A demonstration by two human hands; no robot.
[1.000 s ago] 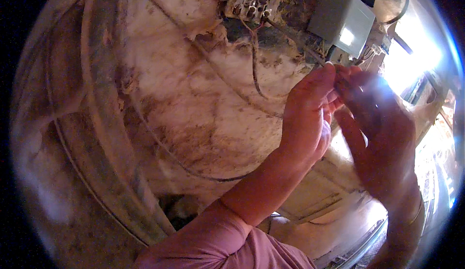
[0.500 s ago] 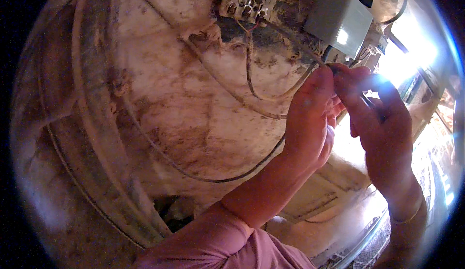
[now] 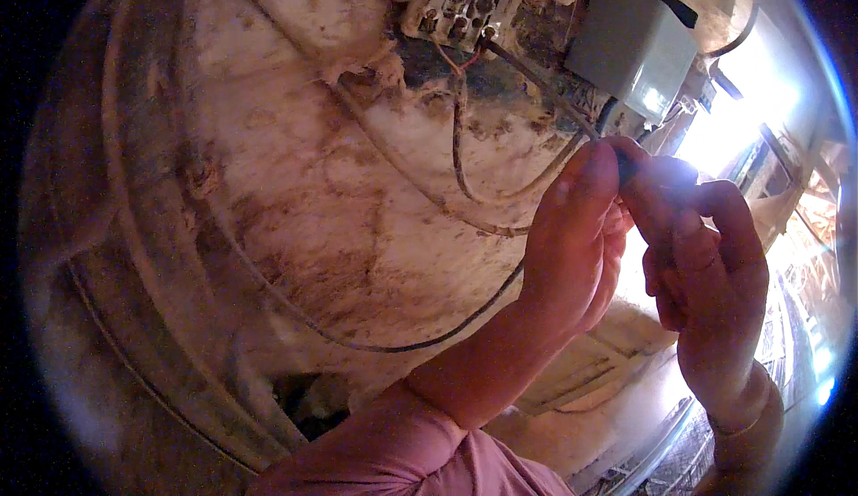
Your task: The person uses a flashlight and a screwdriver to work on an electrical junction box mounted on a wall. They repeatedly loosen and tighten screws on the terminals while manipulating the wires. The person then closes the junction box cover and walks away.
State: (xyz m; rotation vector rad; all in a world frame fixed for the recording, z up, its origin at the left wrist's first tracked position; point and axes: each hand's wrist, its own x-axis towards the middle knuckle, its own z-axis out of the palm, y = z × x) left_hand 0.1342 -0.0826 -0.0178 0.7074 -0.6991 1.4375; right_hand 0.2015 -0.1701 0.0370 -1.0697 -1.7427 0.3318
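Observation:
A dark cable [image 3: 547,91] slants down from an old, dirty terminal block [image 3: 466,9] to my fingertips. My left hand [image 3: 576,232] pinches that cable between thumb and forefinger. Close against it on the right, my right hand [image 3: 702,250] is closed, its fingers curled and its fingertips meeting those of the left. A small dark piece shows between the two hands, but I cannot make out what the right fingers hold. Just above the hands sits a grey box [image 3: 630,49] with a black cable [image 3: 607,113] coming out underneath.
Stained, uneven wall [image 3: 357,219] fills the middle. A thinner wire with reddish ends [image 3: 458,125] loops from the terminal block, and a long cable [image 3: 384,349] sags below. A vertical pipe-like ridge [image 3: 125,138] runs down the left. Bright light [image 3: 742,107] glares at the upper right.
My right hand has shifted slightly down, and its fingers have curled in more, hiding the dark thing seen in it before. My left hand keeps its pinch on the cable. The view has shifted slightly.

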